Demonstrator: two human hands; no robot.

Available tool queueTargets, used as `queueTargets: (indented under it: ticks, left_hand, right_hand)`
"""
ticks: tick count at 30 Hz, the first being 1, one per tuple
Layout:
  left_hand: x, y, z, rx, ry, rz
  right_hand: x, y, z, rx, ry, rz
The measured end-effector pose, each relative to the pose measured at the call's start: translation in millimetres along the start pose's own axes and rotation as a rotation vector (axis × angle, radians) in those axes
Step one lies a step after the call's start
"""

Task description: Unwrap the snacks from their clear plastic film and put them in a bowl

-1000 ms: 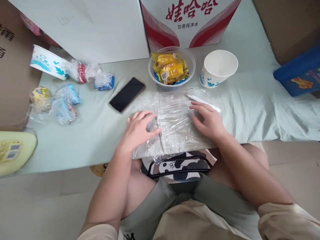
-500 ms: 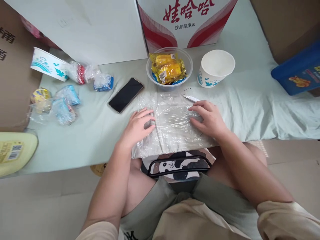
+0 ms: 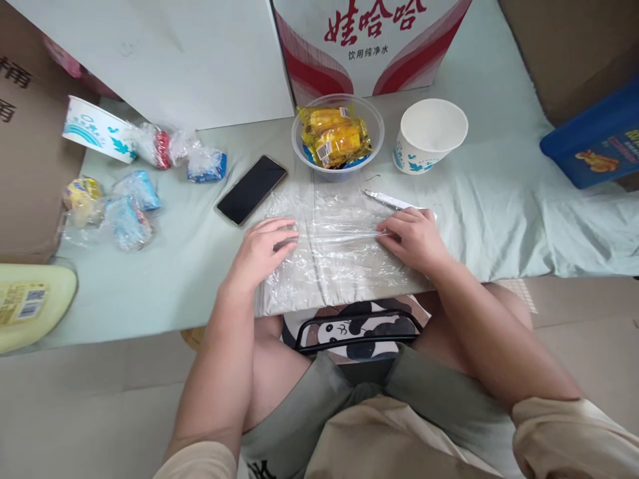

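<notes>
A crinkled sheet of clear cling film [image 3: 334,246] lies spread on the cloth between my hands. My left hand [image 3: 262,251] rests on its left side, fingers stretched forward and thumb apart. My right hand [image 3: 417,239] is at the right side, its fingertips and thumb close together on the film. Fine taut creases run across the sheet from those fingertips. Just beyond the right hand lies a slim white utility knife [image 3: 387,198], partly covered by the fingers.
A phone [image 3: 253,189] lies left of the film. Behind stand a clear bowl [image 3: 299,150] of yellow-wrapped snacks and a white paper cup [image 3: 419,150]. Several film-wrapped packets [image 3: 132,223] and a tipped paper cup [image 3: 94,133] lie left. Boxes [image 3: 369,66] border the back.
My left hand has slid slightly left on the film. The fingers of my right hand have drawn closer together, and more of the knife shows.
</notes>
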State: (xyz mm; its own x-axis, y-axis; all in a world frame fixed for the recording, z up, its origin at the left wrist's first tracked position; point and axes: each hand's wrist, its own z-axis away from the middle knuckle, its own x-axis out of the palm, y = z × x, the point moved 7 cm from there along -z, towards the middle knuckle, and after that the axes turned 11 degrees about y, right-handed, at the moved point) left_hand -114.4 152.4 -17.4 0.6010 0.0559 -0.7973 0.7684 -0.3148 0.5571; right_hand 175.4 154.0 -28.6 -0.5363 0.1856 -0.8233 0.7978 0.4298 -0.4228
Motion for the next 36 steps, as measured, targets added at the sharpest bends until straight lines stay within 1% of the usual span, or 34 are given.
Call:
queueTargets:
  ticks: [3, 5, 6, 9, 11, 13, 14, 16, 19, 20, 21, 24, 25, 26, 28, 30, 32, 34, 36]
  left_hand:
    - [-14.0, 2.8, -2.3, 0.011, 0.149, 0.086]
    - [-22.2, 3.9, -1.5, -0.024, 0.218, 0.214]
    - [-24.7, 3.4, -0.6, -0.062, 0.233, 0.297]
    - [-26.1, -1.7, 2.5, -0.25, 0.253, 0.574]
    - [-22.9, -6.1, 3.4, -0.399, 0.264, 0.736]
    - [-18.7, -11.7, 2.9, -0.545, 0.28, 0.825]
    - [-17.1, -15.3, 2.4, -0.613, 0.296, 0.838]
    - [-16.3, -23.5, 1.7, -0.723, 0.348, 0.825]
    - [-18.0, -33.4, 2.9, -0.817, 0.42, 0.801]
    - [-17.6, -34.5, 3.5, -0.828, 0.414, 0.808]
    - [-16.1, -34.1, 3.9, -0.826, 0.385, 0.822]
    - [-7.3, -26.3, 4.4, -0.775, 0.205, 0.842]
    - [-4.7, -24.2, 4.9, -0.763, 0.163, 0.83]
    - [-3.4, -23.5, 5.4, -0.762, 0.15, 0.812]
    - [-3.6, -25.2, 5.7, -0.789, 0.193, 0.775]
    - [-5.4, -27.1, 5.3, -0.829, 0.256, 0.757]
    - [-6.9, -26.8, 4.8, -0.861, 0.284, 0.753]
    - [-7.6, -24.5, 4.7, -0.877, 0.277, 0.766]
    - [-7.7, -22.1, 4.9, -0.88, 0.252, 0.775]
  right_hand:
    - [-13.9, -2.1, -2.5, 0.028, 0.054, -0.189]
    - [-22.4, 0.3, -3.2, 0.105, 0.083, -0.4]
    - [-23.6, 2.7, -2.9, 0.166, 0.075, -0.516]
    - [-19.0, 10.3, 0.3, 0.398, 0.036, -0.836]
    - [-15.6, 13.4, 2.0, 0.526, 0.059, -0.999]
    - [-13.8, 15.4, 2.9, 0.621, 0.097, -1.099]
    - [-12.5, 15.3, 3.3, 0.653, 0.094, -1.124]
    - [-8.7, 13.4, 4.0, 0.695, 0.039, -1.131]
    - [-2.2, 10.9, 5.6, 0.727, -0.069, -1.079]
    - [-1.2, 11.7, 5.8, 0.738, -0.074, -1.056]
    - [-0.8, 13.3, 5.7, 0.75, -0.061, -1.035]
    - [-0.3, 19.8, 5.8, 0.797, 0.007, -1.002]
    - [-0.2, 21.5, 6.0, 0.807, 0.03, -1.012]
    - [-0.2, 22.3, 6.1, 0.805, 0.046, -1.03]
    - [0.2, 21.3, 6.4, 0.772, 0.042, -1.059]
    - [2.9, 17.8, 8.3, 0.738, -0.027, -1.049]
    - [6.0, 15.7, 11.2, 0.733, -0.091, -0.999]
    - [5.6, 16.6, 12.0, 0.737, -0.07, -0.957]
    - [2.9, 18.5, 10.6, 0.729, -0.002, -0.922]
